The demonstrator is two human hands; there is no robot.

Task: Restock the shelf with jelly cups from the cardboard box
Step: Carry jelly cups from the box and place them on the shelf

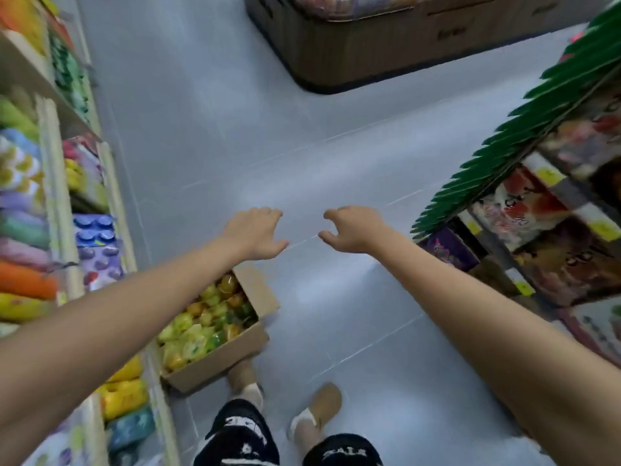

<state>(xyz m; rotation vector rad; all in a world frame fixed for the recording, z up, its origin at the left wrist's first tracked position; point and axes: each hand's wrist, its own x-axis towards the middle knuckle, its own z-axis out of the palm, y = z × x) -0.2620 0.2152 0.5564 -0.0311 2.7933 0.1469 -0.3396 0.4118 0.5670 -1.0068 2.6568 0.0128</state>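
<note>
An open cardboard box (250, 346) stands on the grey floor by my feet, against the left shelf (57, 196). It is filled with several yellow, green and orange jelly cups (201, 317). My left hand (257, 232) and my right hand (349, 228) are stretched out in front of me above the floor, well above the box. Both hold nothing, with fingers loosely curled downward. My left forearm hides part of the box's left side.
The left shelf holds colourful packets and blister packs of cups (95, 230). A shelf of boxed goods with green tags (504, 169) lines the right side. A dark wooden display bin (369, 52) stands ahead. My slippered feet (319, 408) are beside the box.
</note>
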